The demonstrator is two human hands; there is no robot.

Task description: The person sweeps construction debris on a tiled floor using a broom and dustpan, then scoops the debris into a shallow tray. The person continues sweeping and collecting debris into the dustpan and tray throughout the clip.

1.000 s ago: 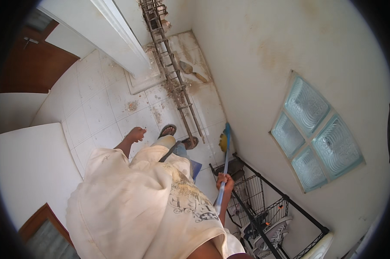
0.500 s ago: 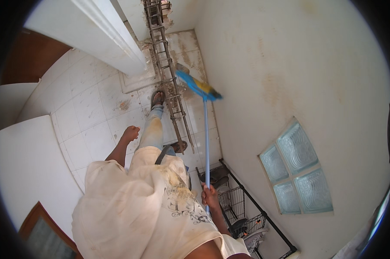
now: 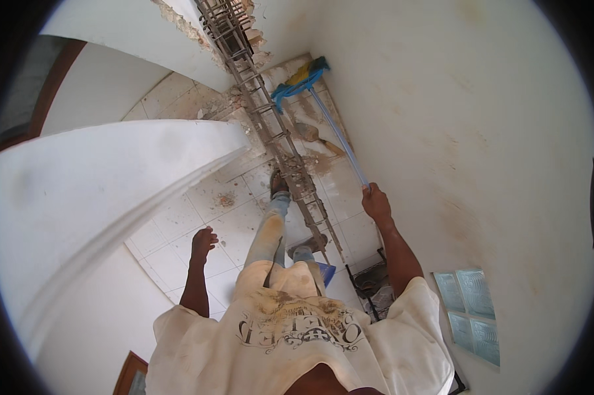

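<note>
My right hand (image 3: 376,202) is closed around the top end of the broom (image 3: 326,115), fingers wrapped tight on its pale blue handle, which runs away from my fist toward eleven o'clock. Its blue and yellow head sits on the tiled floor (image 3: 178,230) far out at twelve o'clock, close against the white wall (image 3: 455,118) on that side. Just at nine o'clock from the handle, a long cage of rusty reinforcing steel (image 3: 270,125) lies across the tiles, with rubble and dust around it, and my forward foot (image 3: 278,184) is planted right beside that cage. My left hand (image 3: 203,242) hangs loose at eight o'clock from the right one, fingers half curled, holding nothing. Glass blocks (image 3: 471,313) are set in the wall at five o'clock.
</note>
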